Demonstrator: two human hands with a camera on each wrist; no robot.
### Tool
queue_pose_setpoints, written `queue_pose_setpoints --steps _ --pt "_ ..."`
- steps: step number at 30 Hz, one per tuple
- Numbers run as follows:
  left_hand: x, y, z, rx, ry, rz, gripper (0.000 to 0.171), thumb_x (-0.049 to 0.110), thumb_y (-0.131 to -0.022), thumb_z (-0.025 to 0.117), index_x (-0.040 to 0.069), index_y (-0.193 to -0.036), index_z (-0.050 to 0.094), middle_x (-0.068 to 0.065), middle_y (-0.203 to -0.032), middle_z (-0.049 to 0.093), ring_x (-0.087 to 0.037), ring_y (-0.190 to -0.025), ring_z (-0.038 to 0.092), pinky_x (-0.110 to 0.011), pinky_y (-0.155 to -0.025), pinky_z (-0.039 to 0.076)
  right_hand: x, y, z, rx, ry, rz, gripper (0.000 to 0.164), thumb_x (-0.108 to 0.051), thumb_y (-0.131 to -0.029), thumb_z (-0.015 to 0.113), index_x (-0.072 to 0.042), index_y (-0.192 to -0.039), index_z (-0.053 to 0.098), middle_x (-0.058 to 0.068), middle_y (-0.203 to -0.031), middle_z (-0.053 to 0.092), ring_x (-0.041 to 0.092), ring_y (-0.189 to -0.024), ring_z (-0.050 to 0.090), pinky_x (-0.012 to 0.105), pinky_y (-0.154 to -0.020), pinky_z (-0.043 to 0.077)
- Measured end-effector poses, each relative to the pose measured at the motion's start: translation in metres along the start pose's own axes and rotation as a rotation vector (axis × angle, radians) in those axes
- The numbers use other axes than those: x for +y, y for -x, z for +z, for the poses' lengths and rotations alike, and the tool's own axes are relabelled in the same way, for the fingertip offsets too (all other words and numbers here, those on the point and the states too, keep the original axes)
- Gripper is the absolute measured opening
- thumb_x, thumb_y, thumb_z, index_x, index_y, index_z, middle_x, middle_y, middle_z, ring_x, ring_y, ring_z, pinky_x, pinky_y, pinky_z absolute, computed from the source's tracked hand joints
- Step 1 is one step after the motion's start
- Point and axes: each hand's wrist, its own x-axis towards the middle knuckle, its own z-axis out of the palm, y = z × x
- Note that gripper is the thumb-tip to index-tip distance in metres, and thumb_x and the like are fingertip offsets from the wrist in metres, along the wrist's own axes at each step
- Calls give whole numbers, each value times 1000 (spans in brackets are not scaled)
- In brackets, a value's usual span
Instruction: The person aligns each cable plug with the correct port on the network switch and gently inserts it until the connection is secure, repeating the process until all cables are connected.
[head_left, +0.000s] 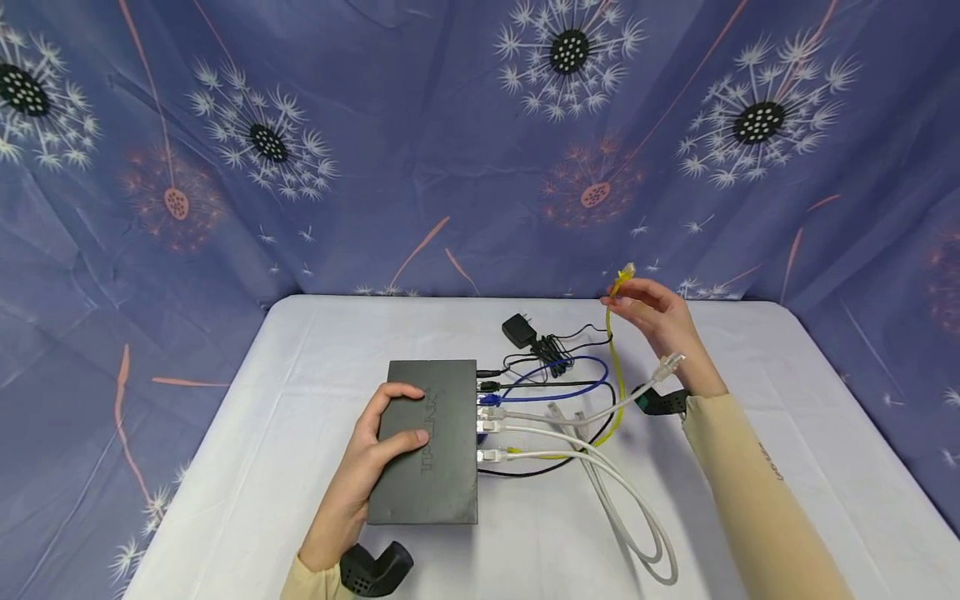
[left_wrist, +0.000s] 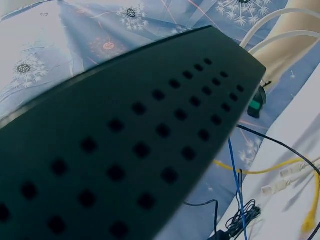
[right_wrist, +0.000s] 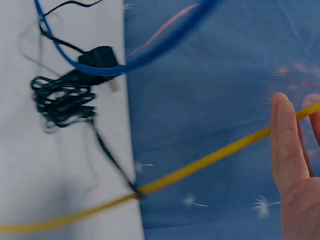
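A black network switch (head_left: 438,492) stands raised at the middle front, its ports facing right. My left hand (head_left: 363,450) grips its left side, with thumb and index finger on top; its other fingers are hidden. The switch's side with rows of vent holes (left_wrist: 145,105) fills most of the left wrist view. Farther back on the right, my right hand (head_left: 660,321) pinches a yellow network cable (head_left: 617,354) just below its clear plug (head_left: 627,270). In the right wrist view, the yellow cable (right_wrist: 210,159) runs between the fingers (right_wrist: 289,145).
Grey-white network cables (head_left: 652,525), a blue cable (head_left: 592,360) and black cables come out of the switch's right side. One grey plug (head_left: 670,364) sticks up near the right wrist. A black power adapter (head_left: 519,331) with bundled cord lies at the back of the white table (head_left: 300,375).
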Motion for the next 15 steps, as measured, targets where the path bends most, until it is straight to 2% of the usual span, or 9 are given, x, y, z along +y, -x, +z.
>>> queue_pose_setpoints --steps 9,15 --pt "0 -3 2 -5 -1 -8 45 2 -78 68 12 -120 54 -8 -130 40 -30 -110 37 -42 -85 34 -44 9 2 -39 -77 -171 26 13 -95 46 15 -118 56 21 -112 62 30 -103 63 37 -93 43" --pt "0 -5 5 -8 -3 -10 45 3 -79 68 13 -120 54 -8 -131 41 -30 -110 39 -42 -82 38 -76 18 12 -3 -62 -290 24 13 -94 46 19 -116 55 25 -111 62 32 -100 64 37 -93 44"
